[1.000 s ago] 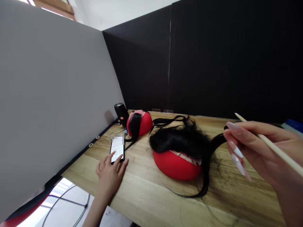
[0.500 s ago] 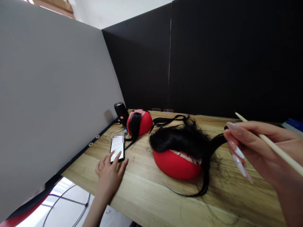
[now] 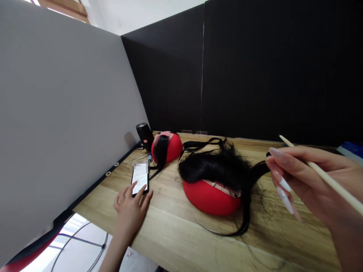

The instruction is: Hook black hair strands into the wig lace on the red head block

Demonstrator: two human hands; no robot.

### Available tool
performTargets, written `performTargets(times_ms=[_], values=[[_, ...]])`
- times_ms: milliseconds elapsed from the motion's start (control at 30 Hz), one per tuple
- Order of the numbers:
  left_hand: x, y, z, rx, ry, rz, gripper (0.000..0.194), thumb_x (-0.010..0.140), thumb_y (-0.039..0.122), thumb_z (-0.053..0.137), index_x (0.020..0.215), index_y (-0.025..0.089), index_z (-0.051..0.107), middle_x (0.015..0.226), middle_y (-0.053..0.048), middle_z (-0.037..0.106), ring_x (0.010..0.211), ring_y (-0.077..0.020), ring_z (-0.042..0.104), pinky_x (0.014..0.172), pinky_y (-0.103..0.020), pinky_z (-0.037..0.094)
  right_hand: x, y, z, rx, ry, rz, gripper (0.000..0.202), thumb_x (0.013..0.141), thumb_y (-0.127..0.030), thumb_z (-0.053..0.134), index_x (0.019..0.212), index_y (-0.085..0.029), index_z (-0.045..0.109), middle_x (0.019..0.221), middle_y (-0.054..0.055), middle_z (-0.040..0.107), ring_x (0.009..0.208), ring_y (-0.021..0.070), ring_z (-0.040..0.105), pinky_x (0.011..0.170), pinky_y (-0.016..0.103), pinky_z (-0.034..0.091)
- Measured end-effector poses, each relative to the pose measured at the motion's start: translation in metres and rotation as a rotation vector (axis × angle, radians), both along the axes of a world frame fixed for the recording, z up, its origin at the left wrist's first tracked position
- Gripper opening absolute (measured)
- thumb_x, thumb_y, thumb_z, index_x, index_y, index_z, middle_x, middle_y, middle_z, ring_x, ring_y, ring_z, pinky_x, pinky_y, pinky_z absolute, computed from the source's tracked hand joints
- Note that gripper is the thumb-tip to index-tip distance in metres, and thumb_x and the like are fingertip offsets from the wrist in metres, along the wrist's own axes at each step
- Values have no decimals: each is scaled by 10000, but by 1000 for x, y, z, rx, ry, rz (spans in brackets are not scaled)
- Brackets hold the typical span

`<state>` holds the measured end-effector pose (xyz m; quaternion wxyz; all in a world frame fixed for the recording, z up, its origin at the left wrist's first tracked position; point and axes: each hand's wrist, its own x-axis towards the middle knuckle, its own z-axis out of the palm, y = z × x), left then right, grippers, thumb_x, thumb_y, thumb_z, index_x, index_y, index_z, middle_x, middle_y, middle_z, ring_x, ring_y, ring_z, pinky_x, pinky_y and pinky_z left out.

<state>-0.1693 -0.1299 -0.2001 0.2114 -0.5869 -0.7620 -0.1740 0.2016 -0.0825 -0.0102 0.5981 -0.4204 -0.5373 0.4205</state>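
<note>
My left hand lies on the wooden desk with a fingertip on the lit screen of a black phone. My right hand is raised at the right, holding a thin pale stick and pinching a strand of the black wig. The wig is draped over a red dome-shaped cushion in the middle of the desk, with a long lock trailing toward the front.
A smaller red cushion with black hair sits at the back left beside a black cylindrical speaker. A grey panel walls the left side and black panels the back. The desk's front-left edge drops to the floor.
None of note; both hands hold nearly the same pose, with my right hand drifting slightly lower and left.
</note>
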Motion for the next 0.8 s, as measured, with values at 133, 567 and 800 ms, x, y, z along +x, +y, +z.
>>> performTargets(times_ms=[133, 567, 800], values=[[-2, 0, -1, -1, -8, -1, 327, 904, 426, 542, 1166, 284, 675, 1335, -122, 533, 1226, -338, 443, 1048, -536, 285, 3, 1, -4, 24, -18, 39, 218, 642, -401, 842, 690, -216, 737, 518, 11, 606, 343, 142, 533, 228, 195, 422], [112, -3, 121, -165, -479, -874, 631, 911, 430, 576, 1458, 279, 301, 1448, -122, 416, 1336, -271, 402, 1092, -449, 401, -4, -5, -9, -253, -338, 383, 406, 736, -534, 732, 973, -209, 787, 452, 30, 629, 371, 157, 600, 370, 198, 509], [177, 22, 182, -94, -401, -1162, 481, 954, 320, 531, 1379, 155, 377, 1260, -109, 593, 1176, -219, 523, 1047, -430, 404, -3, -6, -11, -150, -391, 296, 337, 703, -554, 730, 755, -230, 804, 579, 58, 696, 366, 165, 595, 328, 219, 500]])
